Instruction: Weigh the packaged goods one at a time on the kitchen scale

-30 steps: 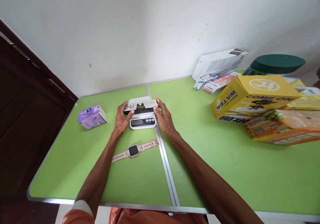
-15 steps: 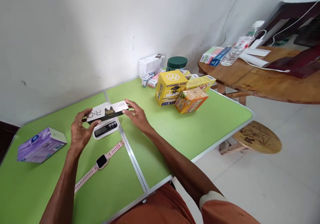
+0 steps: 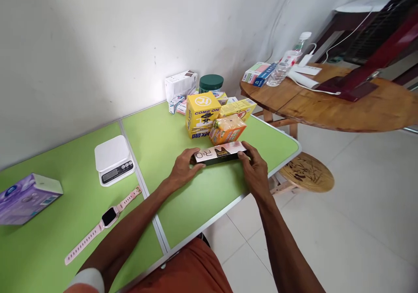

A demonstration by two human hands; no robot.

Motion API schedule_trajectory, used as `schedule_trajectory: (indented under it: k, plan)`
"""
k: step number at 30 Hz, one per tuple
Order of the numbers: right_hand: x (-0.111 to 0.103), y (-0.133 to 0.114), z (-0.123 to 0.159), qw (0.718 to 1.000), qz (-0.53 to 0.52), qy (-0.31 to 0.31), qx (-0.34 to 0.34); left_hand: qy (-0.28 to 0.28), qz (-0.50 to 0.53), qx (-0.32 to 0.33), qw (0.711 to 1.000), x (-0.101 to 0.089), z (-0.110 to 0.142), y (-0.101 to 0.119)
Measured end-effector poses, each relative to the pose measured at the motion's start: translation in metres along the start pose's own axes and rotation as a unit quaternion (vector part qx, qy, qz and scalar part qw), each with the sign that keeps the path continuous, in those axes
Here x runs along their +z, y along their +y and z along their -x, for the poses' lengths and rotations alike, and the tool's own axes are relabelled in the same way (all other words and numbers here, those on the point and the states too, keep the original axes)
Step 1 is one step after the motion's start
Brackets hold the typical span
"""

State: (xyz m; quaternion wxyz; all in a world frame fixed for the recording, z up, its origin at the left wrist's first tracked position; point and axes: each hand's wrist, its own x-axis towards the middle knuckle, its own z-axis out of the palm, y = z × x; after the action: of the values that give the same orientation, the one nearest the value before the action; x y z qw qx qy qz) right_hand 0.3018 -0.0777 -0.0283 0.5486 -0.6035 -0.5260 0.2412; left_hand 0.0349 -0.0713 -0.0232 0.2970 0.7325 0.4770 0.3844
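Both my hands grip a long, narrow black-and-white box (image 3: 222, 153) by its two ends. My left hand (image 3: 185, 167) has its left end and my right hand (image 3: 254, 166) its right end. The box lies low over the green table (image 3: 183, 210), in front of an orange packet (image 3: 227, 128) and a yellow box (image 3: 203, 114); whether it touches the tabletop I cannot tell. A white kitchen scale (image 3: 114, 159) stands to the left with nothing on its platform. Nearer me lies a pink-strapped smartwatch (image 3: 109, 217), stretched out flat.
A purple packet (image 3: 29, 198) is at the far left. Behind the yellow box are a white box (image 3: 180, 85), a green-lidded jar (image 3: 211, 83) and small cartons. On the right, a round wooden table (image 3: 313, 106) holds a plastic bottle (image 3: 284, 66); a wooden stool (image 3: 307, 172) stands below.
Both hands have carried the black-and-white box from above the scale rightward to the front of the orange packet. The scale is now uncovered. My view has turned to the right.
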Motion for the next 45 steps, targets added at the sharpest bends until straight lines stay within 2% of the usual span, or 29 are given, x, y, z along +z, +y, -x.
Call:
schedule_trajectory:
  k: [3,11,16,19,22,26,29,32,35,38,40,42,44,45]
  plan:
    - [-0.01,0.014,-0.01,0.999,0.03,0.029,-0.001,-0.011,-0.03,0.005,0.999,0.024,-0.013,0.006]
    - [-0.02,0.039,-0.042,0.991,0.105,0.075,-0.024,-0.057,-0.122,-0.002,0.991,0.057,-0.041,0.026]
    - [-0.02,0.047,-0.058,0.985,0.125,0.119,-0.002,-0.042,-0.137,0.013,0.99,0.079,-0.053,0.031]
    - [-0.019,0.046,-0.064,0.984,0.131,0.119,0.016,-0.026,-0.147,0.001,0.989,0.083,-0.054,0.032]
    - [-0.013,0.041,-0.057,0.984,0.136,0.111,0.035,-0.035,-0.147,-0.01,0.988,0.08,-0.048,0.032]
    - [0.008,0.024,-0.016,0.988,0.115,0.096,0.037,-0.07,-0.114,0.018,0.991,0.066,-0.023,0.026]
    - [0.03,0.001,0.034,0.995,0.048,0.073,0.056,-0.078,-0.067,0.024,0.994,0.049,0.004,0.017]
    - [0.054,-0.028,0.085,0.996,-0.018,0.033,0.083,-0.062,0.0,0.0,0.998,0.021,0.033,0.009]
    - [0.077,-0.055,0.121,0.994,-0.064,-0.04,0.079,-0.044,0.08,-0.05,0.995,-0.019,0.065,0.01]
    - [0.105,-0.082,0.136,0.983,-0.107,-0.132,0.065,-0.004,0.126,-0.097,0.987,-0.071,0.103,0.018]
    - [0.129,-0.102,0.14,0.97,-0.126,-0.201,0.045,0.076,0.111,-0.11,0.985,-0.11,0.133,0.024]
    - [0.155,-0.123,0.144,0.949,-0.136,-0.283,0.004,0.193,0.048,-0.119,0.973,-0.15,0.169,0.03]
    - [0.182,-0.144,0.152,0.909,-0.149,-0.386,-0.046,0.315,-0.054,-0.143,0.937,-0.19,0.209,0.036]
    - [0.196,-0.153,0.159,0.882,-0.156,-0.438,-0.072,0.373,-0.113,-0.16,0.907,-0.21,0.229,0.039]
